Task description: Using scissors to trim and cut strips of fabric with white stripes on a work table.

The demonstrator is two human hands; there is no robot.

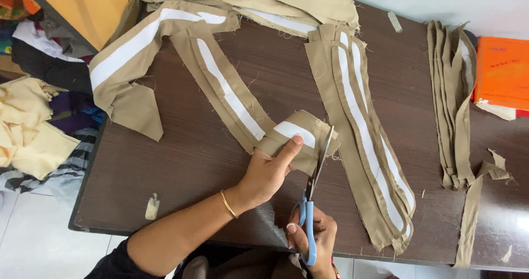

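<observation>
- My left hand is pinching the khaki strip flat on the brown table, thumb on top.
- My right hand is gripping blue scissors, blades slightly parted at the strip's edge.

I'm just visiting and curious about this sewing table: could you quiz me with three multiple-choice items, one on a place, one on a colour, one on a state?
1. Where does the orange booklet lie?
A. far right
B. table middle
C. floor

2. What colour are the scissors' handles?
A. red
B. light blue
C. black

3. The khaki fabric strip with a white band is:
A. rolled up
B. hanging off the table
C. pinned by the left hand, at the scissor blades

A, at the right table edge; B, seen in the right hand; C, thumb presses it.
</observation>
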